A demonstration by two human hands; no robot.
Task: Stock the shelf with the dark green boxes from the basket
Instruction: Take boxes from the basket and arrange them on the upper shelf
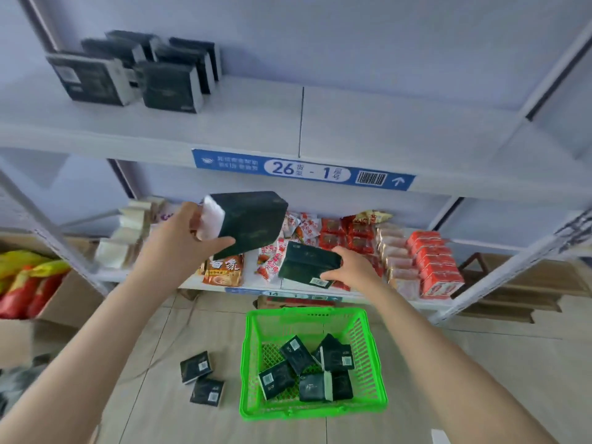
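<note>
My left hand (189,233) grips a dark green box (251,221) by its white end, raised just under the upper shelf (368,133). My right hand (350,267) holds a second dark green box (307,262), lower and to the right, in front of the snack shelf. Several dark green boxes (137,70) stand in rows at the left back of the upper shelf. The green basket (368,354) sits on the floor below with several more boxes (307,368) lying loose in it. Two boxes (201,378) lie on the floor left of the basket.
A blue label strip (302,169) reading 26-1 runs along the upper shelf's front edge. The lower shelf carries red and orange snack packets (349,237), red cartons (437,265) and pale packs (128,232). A cardboard carton with red and yellow bags (28,280) stands at left.
</note>
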